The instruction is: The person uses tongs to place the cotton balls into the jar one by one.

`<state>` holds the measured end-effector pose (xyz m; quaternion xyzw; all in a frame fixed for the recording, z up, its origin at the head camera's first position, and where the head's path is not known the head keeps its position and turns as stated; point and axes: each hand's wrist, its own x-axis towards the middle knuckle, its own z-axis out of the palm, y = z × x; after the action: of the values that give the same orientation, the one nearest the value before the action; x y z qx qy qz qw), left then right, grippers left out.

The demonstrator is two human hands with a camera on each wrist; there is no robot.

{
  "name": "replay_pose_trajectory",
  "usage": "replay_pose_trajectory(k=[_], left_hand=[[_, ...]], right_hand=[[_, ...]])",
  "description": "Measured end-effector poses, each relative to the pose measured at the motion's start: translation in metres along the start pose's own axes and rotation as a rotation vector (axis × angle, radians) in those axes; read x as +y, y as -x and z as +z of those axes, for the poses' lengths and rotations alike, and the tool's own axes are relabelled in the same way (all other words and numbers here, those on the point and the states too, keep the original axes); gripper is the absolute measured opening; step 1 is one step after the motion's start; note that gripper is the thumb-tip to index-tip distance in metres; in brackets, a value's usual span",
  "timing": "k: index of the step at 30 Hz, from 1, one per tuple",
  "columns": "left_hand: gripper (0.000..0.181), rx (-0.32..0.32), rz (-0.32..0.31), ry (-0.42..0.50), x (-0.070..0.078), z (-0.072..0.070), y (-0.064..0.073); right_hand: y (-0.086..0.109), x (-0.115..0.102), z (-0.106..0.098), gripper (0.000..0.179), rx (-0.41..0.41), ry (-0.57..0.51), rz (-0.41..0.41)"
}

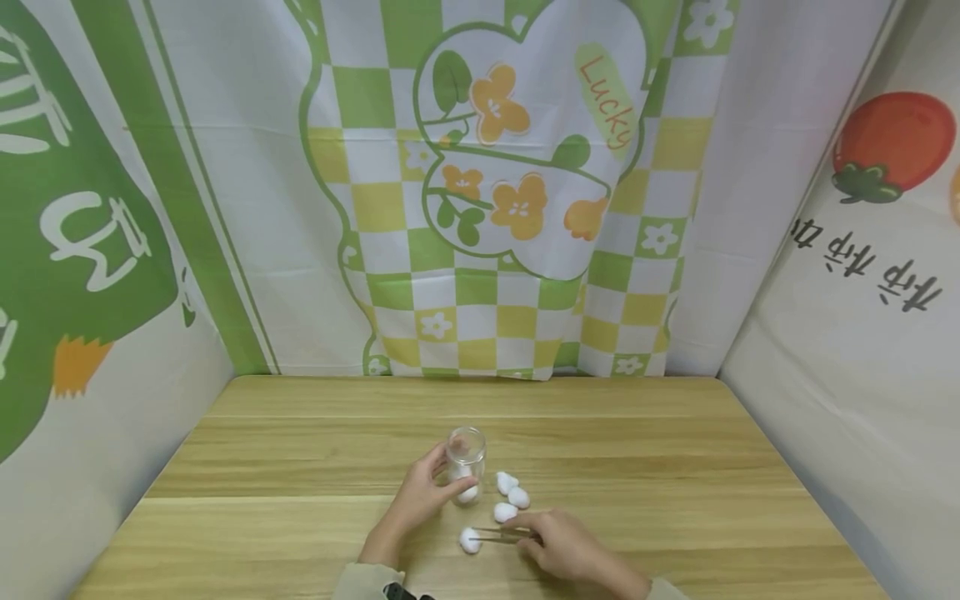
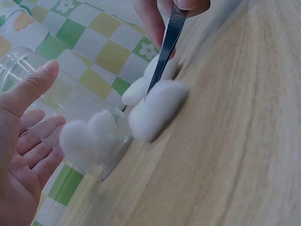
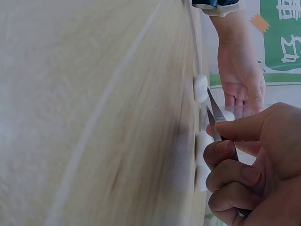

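Note:
My left hand (image 1: 422, 497) holds a clear jar (image 1: 467, 446) upright on the table, thumb on one side and fingers round the other. White cotton balls (image 2: 77, 141) lie at the bottom of the jar. My right hand (image 1: 566, 546) pinches metal tweezers (image 2: 170, 40), which point left in the head view. Their tips are at a single cotton ball (image 1: 469, 541) in front of the jar; whether they squeeze it, I cannot tell. Several more cotton balls (image 1: 518, 497) lie to the right of the jar, just beyond the right hand's fingertips.
The wooden table (image 1: 300, 450) extends to both sides and behind the jar. At its back edge hangs a green and yellow checked cloth (image 1: 480, 317). Printed sheets flank the table, one on the left (image 1: 97, 467) and one on the right (image 1: 847, 392).

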<state>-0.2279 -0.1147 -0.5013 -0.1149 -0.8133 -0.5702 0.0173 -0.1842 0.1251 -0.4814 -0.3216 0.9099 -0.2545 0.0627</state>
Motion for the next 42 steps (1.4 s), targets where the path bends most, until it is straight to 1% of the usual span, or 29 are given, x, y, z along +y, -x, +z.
replay_pose_trajectory(k=[5, 8, 15, 18, 25, 31, 34, 40, 42], left_hand=[[0.074, 0.0, -0.009, 0.007, 0.0, 0.0, 0.0], [0.074, -0.003, -0.015, 0.007, 0.0, 0.0, 0.0], [0.073, 0.011, -0.018, 0.009, 0.0, 0.001, 0.0], [0.073, 0.015, -0.01, 0.006, 0.0, 0.001, 0.0], [0.075, 0.009, -0.017, 0.004, -0.001, 0.0, 0.0], [0.077, -0.011, -0.015, 0.0, -0.002, -0.001, 0.0], [0.078, -0.018, -0.016, 0.004, -0.002, -0.001, 0.001], [0.079, -0.031, -0.015, 0.007, -0.001, -0.001, 0.002], [0.079, -0.033, -0.015, 0.004, -0.001, -0.001, 0.001]], right_hand=[[0.0, -0.001, 0.001, 0.028, -0.027, -0.039, 0.017], [0.0, -0.001, 0.002, 0.027, -0.029, -0.034, 0.013], [-0.001, -0.001, 0.004, 0.023, -0.014, 0.048, -0.018], [-0.002, -0.001, 0.003, 0.022, -0.006, 0.081, -0.038], [-0.003, -0.001, 0.001, 0.022, 0.053, 0.151, -0.087], [-0.001, -0.005, -0.004, 0.024, 0.097, 0.187, -0.099], [-0.001, -0.006, -0.006, 0.025, 0.09, 0.18, -0.095], [-0.001, -0.005, -0.011, 0.027, 0.034, 0.05, -0.036], [0.0, -0.004, -0.012, 0.027, 0.025, 0.023, -0.028]])
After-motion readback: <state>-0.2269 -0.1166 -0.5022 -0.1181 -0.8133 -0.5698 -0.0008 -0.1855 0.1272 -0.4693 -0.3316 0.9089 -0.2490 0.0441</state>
